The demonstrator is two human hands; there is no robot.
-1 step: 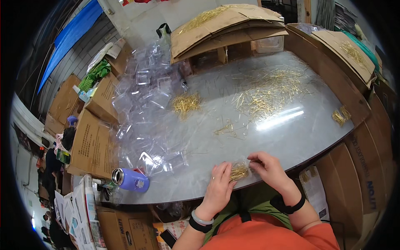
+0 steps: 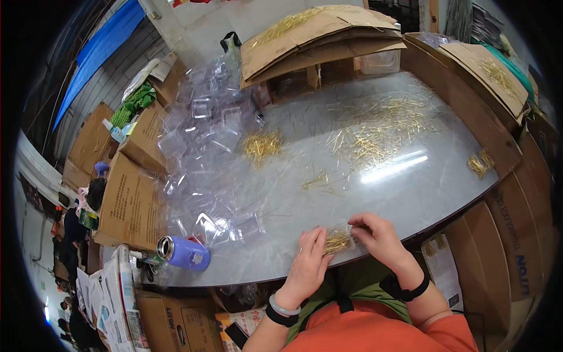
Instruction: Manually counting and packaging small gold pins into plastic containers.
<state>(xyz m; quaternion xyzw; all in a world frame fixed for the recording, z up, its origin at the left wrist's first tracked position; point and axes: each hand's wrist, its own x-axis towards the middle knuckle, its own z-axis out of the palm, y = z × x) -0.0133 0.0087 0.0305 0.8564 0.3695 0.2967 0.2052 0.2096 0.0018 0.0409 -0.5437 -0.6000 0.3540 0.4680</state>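
A small bundle of thin gold-coloured wire pieces (image 2: 336, 241) lies at the table's near edge, between my two hands. Against its left side rests my left hand (image 2: 307, 255), fingers stretched out and close together. My right hand (image 2: 378, 239) is at the bundle's right end, its fingers bent and its thumb apart from the forefinger; I see nothing held there. Farther off, a wide scatter of the same wire pieces (image 2: 387, 132) covers the grey table (image 2: 293, 199). A compact heap (image 2: 262, 146) sits left of it, and a few loose wires (image 2: 319, 180) lie between.
Clear plastic boxes (image 2: 226, 138) pile up on the table's left side. A purple flask (image 2: 190, 255), its top off, stands at the near left. Cardboard sheets (image 2: 322, 44) roof the far side, and a cardboard wall (image 2: 463, 100) borders the right. Small wire bundles (image 2: 480, 163) lie by the right edge.
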